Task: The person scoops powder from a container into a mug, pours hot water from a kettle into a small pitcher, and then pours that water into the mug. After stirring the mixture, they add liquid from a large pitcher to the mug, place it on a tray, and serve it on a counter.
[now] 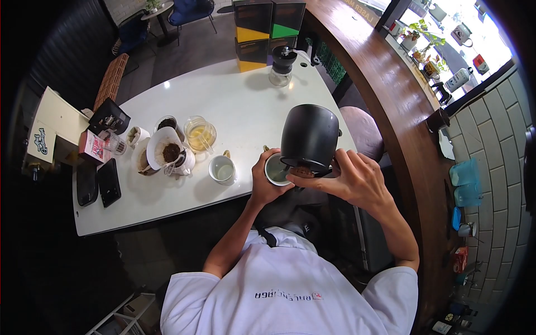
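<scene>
My left hand (pixel 264 184) is wrapped round a white mug (pixel 270 177) with a gold handle at the table's front edge. My right hand (pixel 357 181) grips a black kettle (pixel 309 134), tilted over that mug, its spout end by the rim. Whether liquid is flowing I cannot make out. To the left stands a second white mug (pixel 223 170) with a gold handle. Beyond it are a glass jug (pixel 200 134) with yellowish contents and a dripper with a white paper filter (pixel 159 140) holding dark coffee grounds.
On the white table (pixel 167 209) lie two dark phones (pixel 109 182). A pink box (pixel 94 146) and a black pouch (pixel 110 116) stand at the left. A hand grinder (pixel 281 70) stands farther back, near stacked boxes (pixel 254 33). A wooden counter (pixel 385 84) runs along the right.
</scene>
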`<action>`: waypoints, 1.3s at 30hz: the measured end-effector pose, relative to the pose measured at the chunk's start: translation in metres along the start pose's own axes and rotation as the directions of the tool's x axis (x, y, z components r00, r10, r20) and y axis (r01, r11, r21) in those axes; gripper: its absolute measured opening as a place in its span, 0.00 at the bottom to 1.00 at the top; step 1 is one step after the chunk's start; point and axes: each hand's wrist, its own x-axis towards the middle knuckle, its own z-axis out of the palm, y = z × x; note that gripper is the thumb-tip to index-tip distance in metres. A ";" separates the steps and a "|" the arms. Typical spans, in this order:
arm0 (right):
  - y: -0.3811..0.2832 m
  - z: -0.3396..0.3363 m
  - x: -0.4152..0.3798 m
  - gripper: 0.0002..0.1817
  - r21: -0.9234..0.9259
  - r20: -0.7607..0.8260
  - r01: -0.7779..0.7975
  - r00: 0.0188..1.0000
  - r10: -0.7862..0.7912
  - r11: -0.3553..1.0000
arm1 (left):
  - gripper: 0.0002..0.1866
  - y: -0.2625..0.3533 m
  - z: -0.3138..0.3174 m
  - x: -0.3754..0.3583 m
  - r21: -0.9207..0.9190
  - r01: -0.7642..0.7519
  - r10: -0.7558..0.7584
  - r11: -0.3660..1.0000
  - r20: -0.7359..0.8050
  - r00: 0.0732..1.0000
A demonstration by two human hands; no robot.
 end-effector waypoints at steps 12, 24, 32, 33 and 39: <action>0.001 -0.004 -0.002 0.41 0.087 -0.116 -0.017 0.993 0.027 0.996 | 0.40 -0.005 0.001 0.002 -0.092 -0.079 0.078 0.993 -0.014 0.997; -0.001 0.042 -0.014 0.47 0.439 0.246 -0.541 0.840 0.484 0.717 | 0.38 -0.008 0.001 0.007 0.008 -0.067 0.068 0.998 -0.034 0.997; -0.010 0.091 -0.049 0.46 0.690 0.111 -0.627 0.585 0.803 0.361 | 0.37 -0.065 0.011 0.015 0.233 -0.007 0.021 0.972 -0.057 0.998; -0.013 0.089 -0.054 0.46 0.679 0.106 -0.641 0.567 0.817 0.357 | 0.38 -0.071 0.013 0.017 0.212 0.023 -0.004 0.977 -0.088 0.996; -0.033 0.080 -0.079 0.43 0.675 0.305 -0.737 0.246 0.920 -0.026 | 0.37 -0.086 0.015 0.027 0.030 0.089 -0.084 0.996 -0.116 0.990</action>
